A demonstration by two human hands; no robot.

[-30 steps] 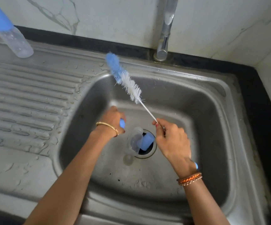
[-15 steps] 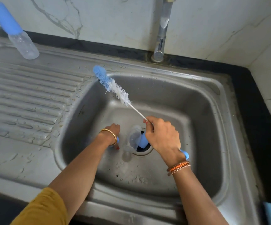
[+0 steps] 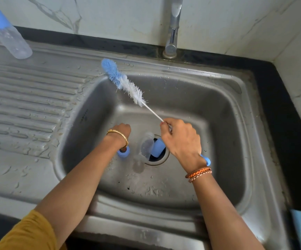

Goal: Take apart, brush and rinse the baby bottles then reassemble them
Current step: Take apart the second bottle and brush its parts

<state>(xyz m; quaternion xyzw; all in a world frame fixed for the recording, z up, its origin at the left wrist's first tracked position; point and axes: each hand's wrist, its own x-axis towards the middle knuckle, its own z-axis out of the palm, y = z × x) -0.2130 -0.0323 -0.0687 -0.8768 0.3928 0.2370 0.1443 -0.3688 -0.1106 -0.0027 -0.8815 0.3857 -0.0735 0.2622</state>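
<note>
In the steel sink (image 3: 236,109), a blue ring (image 3: 123,153) was held by the left hand (image 3: 121,131); the brush (image 3: 126,85) was gripped by the right hand (image 3: 181,139). A bottle (image 3: 147,146) lay at the drain, likely to be brushed next.

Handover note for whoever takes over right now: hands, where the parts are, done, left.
Right hand grips the bottle brush by its wire, bristles up over the basin.
Left hand is down in the sink, holding a small blue ring.
A clear bottle with a blue cap lies on the drain; a clear teat lies beside it.
Another bottle is on the draining board, capped.
Done: one bottle taken apart.
Left: brushing, rinsing, reassembly. Tap shows no water.
</note>
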